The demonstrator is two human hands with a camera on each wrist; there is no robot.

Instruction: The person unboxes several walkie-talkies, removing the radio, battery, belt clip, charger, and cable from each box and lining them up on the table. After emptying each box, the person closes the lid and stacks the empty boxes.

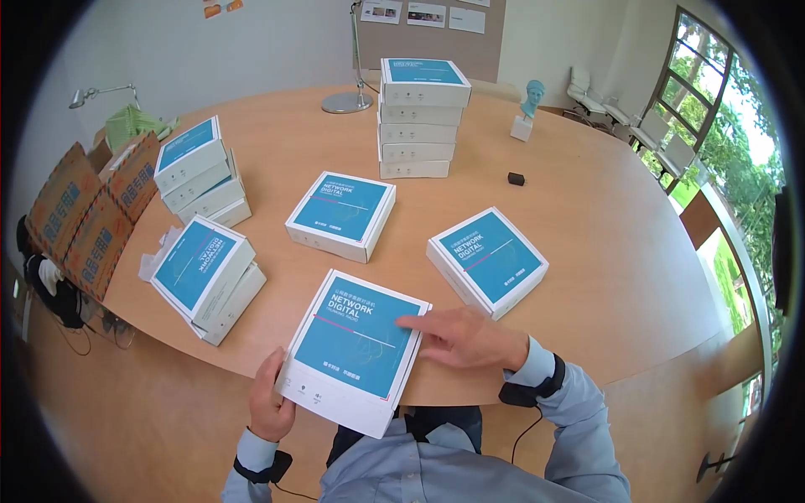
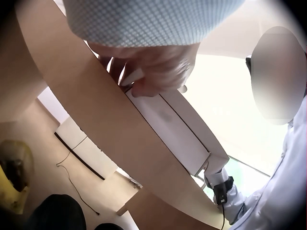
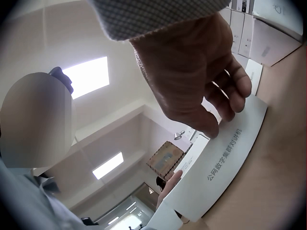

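A white box with a blue "NETWORK DIGITAL" label (image 1: 356,335) lies at the table's near edge, its front corner jutting over the edge in the head view. My left hand (image 1: 270,401) grips its left side, the thumb along the white wall. In the left wrist view the left hand (image 2: 160,69) is at the box's end. My right hand (image 1: 470,337) touches the right edge, one finger reaching onto the label. Its fingers are loosely bent over the printed side wall (image 3: 223,165) in the right wrist view.
Similar boxes lie beyond: one in the middle (image 1: 340,214), one at right (image 1: 486,260). Stacks stand at left (image 1: 208,277), further left (image 1: 201,172) and at the back (image 1: 419,134). A lamp base (image 1: 346,102), a small black object (image 1: 516,178) and a bust (image 1: 532,101) are farther off.
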